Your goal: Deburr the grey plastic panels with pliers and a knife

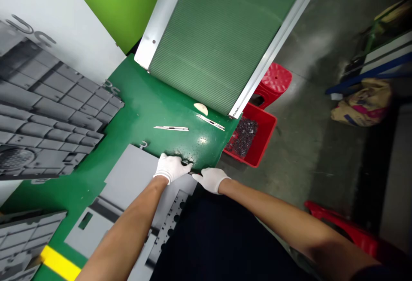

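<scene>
A large grey plastic panel (128,178) lies on the green tabletop (138,100) in front of me. My left hand (172,168), in a white glove, is closed at the panel's far right corner, its thumb pointing toward the other hand. Beside it my right hand (211,180), also gloved, is closed with its thumb and fingers around a small dark object (195,172) that is mostly hidden. Two slim craft knives (174,128) lie beyond my hands, near a pale half-round piece (201,108).
A green ribbed conveyor belt (222,40) with metal rails starts beyond the table. To its right, a red bin (262,137) holds many small dark scraps, beside a red stool (277,79). More grey panels (48,113) stand at left. Another red plastic piece (341,225) is at lower right.
</scene>
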Demonstrator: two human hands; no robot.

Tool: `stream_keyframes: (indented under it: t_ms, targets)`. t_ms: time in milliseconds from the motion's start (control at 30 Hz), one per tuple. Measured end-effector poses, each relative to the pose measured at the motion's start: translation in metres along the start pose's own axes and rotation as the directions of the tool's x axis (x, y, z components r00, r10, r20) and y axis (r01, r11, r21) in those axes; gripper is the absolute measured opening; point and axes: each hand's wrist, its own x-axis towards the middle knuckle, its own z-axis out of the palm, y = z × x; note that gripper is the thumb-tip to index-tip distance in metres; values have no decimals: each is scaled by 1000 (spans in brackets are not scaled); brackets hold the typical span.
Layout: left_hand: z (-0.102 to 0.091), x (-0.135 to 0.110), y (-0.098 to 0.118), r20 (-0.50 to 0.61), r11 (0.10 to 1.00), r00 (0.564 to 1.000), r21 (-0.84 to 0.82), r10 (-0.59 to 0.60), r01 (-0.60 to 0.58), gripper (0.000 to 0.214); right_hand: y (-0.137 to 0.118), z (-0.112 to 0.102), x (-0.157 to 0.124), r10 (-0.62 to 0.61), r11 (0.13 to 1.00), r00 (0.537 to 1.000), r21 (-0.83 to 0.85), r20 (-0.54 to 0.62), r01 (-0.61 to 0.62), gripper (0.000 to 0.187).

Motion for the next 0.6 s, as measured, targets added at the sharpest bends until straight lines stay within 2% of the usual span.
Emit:
stream_keyframes:
  t_ms: [100,333,533,600]
  targets:
    - [3,-5,4,-114,1000,993,15,-20,21,59,-3,0,1,-22,1000,1000,1,-4,22,84]
    - [7,-4,8,-167,996,985,78,-38,51,57,-8,-2,2,-33,999,998,-21,-51,32,77]
    - [-5,2,-8,-25,999,999,-15,34,-34,66,-4,-8,8,-53,997,997,-60,-57,50,75]
    - [-12,3,-16,14,999,1000,-47,14,-14,70,-4,-9,11,-53,996,998,-75,-46,50,75]
